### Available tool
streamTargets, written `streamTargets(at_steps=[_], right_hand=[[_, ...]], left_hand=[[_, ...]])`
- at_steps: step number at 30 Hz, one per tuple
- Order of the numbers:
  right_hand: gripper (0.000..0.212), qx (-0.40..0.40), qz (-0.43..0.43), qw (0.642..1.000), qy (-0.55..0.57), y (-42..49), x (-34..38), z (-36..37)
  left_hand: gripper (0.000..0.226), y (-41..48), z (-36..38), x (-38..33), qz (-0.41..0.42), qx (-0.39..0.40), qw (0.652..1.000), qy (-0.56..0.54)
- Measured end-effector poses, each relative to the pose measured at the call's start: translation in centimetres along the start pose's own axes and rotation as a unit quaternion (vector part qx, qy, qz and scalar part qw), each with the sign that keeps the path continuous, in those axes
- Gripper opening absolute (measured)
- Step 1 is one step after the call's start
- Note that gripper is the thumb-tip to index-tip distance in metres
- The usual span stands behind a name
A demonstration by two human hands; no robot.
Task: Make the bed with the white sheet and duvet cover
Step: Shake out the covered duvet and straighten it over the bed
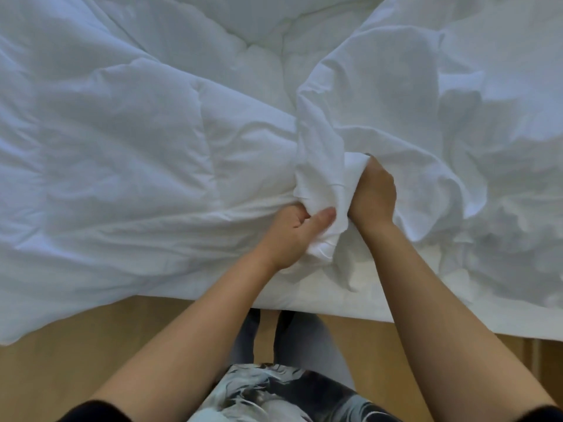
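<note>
- Left hand (292,236): fingers curled, clamped on a bunched fold of the duvet cover (396,102); thumb (321,217) lies across the cloth.
- Right hand (373,193): just beside the left, at its 1 o'clock. Closed in a fist on the same bunch, back of the hand up. The twisted cloth stands between the two hands.
- Duvet cover: thin white fabric, heavily creased. Rises from the grip toward 12 o'clock, then spreads and heaps in loose folds from 1 to 4 o'clock.
- Duvet (122,132): puffy, quilted, white. Fills the bed from 8 o'clock round to 12. Its near edge hangs past the mattress at 8 o'clock.
- White sheet (350,303): flat strip along the near bed edge at 6 o'clock, running out to 4 o'clock under the cover's folds.
- Floor (61,360): smooth, wood-toned, from 5 to 8 o'clock below the bed edge.
- Person standing close against the bed at 6 o'clock: grey trouser legs (307,339), patterned top (274,394), bare forearms, dark sleeves (91,412) at the bottom corners.
- Light is soft; the whites carry a bluish cast toward the left.
</note>
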State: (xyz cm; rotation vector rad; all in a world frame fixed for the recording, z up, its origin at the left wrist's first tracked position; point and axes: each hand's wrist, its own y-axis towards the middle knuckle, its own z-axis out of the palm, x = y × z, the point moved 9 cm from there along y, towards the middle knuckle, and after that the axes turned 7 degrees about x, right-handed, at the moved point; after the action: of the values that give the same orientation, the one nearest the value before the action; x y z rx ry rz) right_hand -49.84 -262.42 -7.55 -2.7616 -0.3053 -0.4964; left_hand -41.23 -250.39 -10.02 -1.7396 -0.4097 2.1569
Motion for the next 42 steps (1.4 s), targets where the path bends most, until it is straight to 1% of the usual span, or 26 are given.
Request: streamTargets(at_steps=[1,3,5,6,8,10,13,14,16,17,19,21,24,26,27,28,29,30,31,32,34,36,38,39,41,42], right_hand=[[0.019,0.002,-0.014,1.000,-0.024,0.2,0.2,-0.2],[0.020,0.000,-0.035,0.997,-0.074,0.9,0.3,-1.3],[0.022,-0.014,-0.030,0.994,-0.104,2.1,-0.3,-3.5],[0.021,-0.024,-0.029,0.993,-0.111,2.8,-0.8,-5.0],[0.018,-0.043,-0.049,0.989,-0.133,4.0,-1.3,-7.3],[0.018,-0.042,-0.069,0.985,-0.149,4.7,-1.6,-7.6],[0.018,-0.024,-0.034,0.989,-0.139,4.9,-3.1,-5.3],[0.021,-0.024,-0.014,0.991,-0.134,4.7,-3.6,-4.5],[0.036,-0.052,-0.004,0.991,-0.126,3.9,-3.7,-3.4],[0.047,-0.075,-0.029,0.989,-0.125,3.1,-2.9,-2.9],[0.065,-0.106,-0.132,0.977,-0.127,1.0,-0.6,-1.6],[0.081,-0.095,-0.201,0.961,-0.167,-0.9,0.6,0.4],[0.105,-0.063,-0.191,0.955,-0.220,0.4,0.2,1.7],[0.102,-0.032,-0.149,0.960,-0.237,2.8,0.3,1.7],[0.091,-0.012,-0.139,0.962,-0.236,4.0,0.5,1.7],[0.073,-0.001,-0.134,0.964,-0.230,5.1,0.7,1.5],[0.054,0.021,-0.120,0.969,-0.216,5.9,0.5,1.4],[0.043,0.044,-0.107,0.974,-0.196,6.6,-0.1,1.4],[0.037,0.055,-0.111,0.975,-0.182,7.0,-0.5,0.9],[0.035,0.059,-0.120,0.975,-0.177,7.2,-1.0,-0.1],[0.032,0.053,-0.135,0.974,-0.175,7.4,-2.2,-2.8],[0.030,0.050,-0.118,0.980,-0.154,7.7,-4.7,-6.1],[0.034,0.040,-0.083,0.988,-0.124,8.2,-8.2,-10.3],[0.042,0.032,-0.060,0.991,-0.113,8.5,-10.3,-12.6],[0.060,0.002,-0.006,0.996,-0.084,9.1,-15.3,-17.3],[0.064,-0.013,0.021,0.997,-0.068,9.4,-17.7,-19.4]], left_hand=[[0.041,-0.1,-0.5,0.2,-0.007,0.000,1.000,0.013],[0.024,-0.7,-2.3,-0.1,-0.021,-0.014,1.000,0.015],[0.027,-1.7,-5.5,-0.7,-0.040,-0.053,0.996,-0.053],[0.032,-2.0,-6.7,-0.9,-0.046,-0.042,0.992,-0.112],[0.036,-2.5,-7.7,-2.1,-0.042,0.014,0.983,-0.181],[0.027,-2.4,-8.3,-2.6,-0.038,0.022,0.977,-0.206],[0.052,-0.8,-9.4,-1.5,-0.054,-0.020,0.966,-0.251],[0.055,-0.1,-9.6,-1.1,-0.056,-0.036,0.966,-0.251],[0.049,1.3,-9.9,-0.1,-0.064,-0.089,0.969,-0.221],[0.041,1.9,-10.4,0.6,-0.073,-0.136,0.969,-0.193],[0.025,2.5,-11.8,2.1,-0.088,-0.238,0.953,-0.165],[0.023,2.9,-12.9,3.2,-0.090,-0.319,0.925,-0.186],[0.017,3.5,-12.9,3.5,-0.083,-0.367,0.897,-0.231],[0.034,4.5,-11.5,3.4,-0.087,-0.338,0.888,-0.300],[0.043,5.1,-10.4,3.2,-0.079,-0.302,0.888,-0.339],[0.044,5.6,-9.4,2.8,-0.059,-0.257,0.890,-0.371],[0.037,5.9,-8.3,2.3,-0.037,-0.210,0.895,-0.392],[0.028,6.0,-7.3,1.8,-0.023,-0.167,0.898,-0.405],[0.027,6.0,-6.2,1.4,-0.016,-0.128,0.905,-0.405],[0.035,5.9,-5.3,1.0,-0.017,-0.098,0.921,-0.376],[0.047,6.6,-3.6,0.1,-0.031,-0.060,0.964,-0.259],[0.042,7.9,-1.2,-2.3,-0.026,-0.040,0.985,-0.164],[0.019,10.0,1.6,-5.5,-0.019,-0.037,0.986,-0.163],[0.012,11.3,3.2,-7.1,-0.013,-0.037,0.983,-0.180],[0.014,14.1,6.4,-10.2,0.000,-0.038,0.975,-0.218],[0.015,15.4,7.9,-11.6,0.007,-0.041,0.972,-0.232]])
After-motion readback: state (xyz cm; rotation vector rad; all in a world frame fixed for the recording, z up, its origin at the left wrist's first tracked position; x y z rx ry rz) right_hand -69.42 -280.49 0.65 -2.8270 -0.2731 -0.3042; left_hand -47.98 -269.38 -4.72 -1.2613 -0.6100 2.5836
